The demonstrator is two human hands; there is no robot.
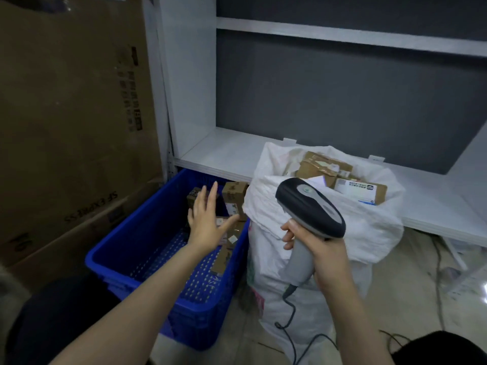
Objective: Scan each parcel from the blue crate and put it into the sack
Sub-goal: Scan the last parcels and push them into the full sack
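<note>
Head view: the left hand (204, 219) covers part of the small parcels (233, 200) in the far right corner of the blue crate (137, 248), and whether it touches one cannot be told. Its fingers are straight and spread, holding nothing. Parcel labels are too blurred to read. The crate is perforated plastic, and the parcels are brown cardboard, one standing upright.

Just to the right, touching the crate, stands the white woven sack (369, 227), crumpled and open-mouthed, with labelled cardboard boxes (361, 189) inside.

The right hand (324, 255) curls round the grey handle of the scanner (311, 209). The scanner's dark, rounded head runs from upper left to lower right in front of the sack's mouth. Its handle points down, trailing a cable (290, 320).
</note>
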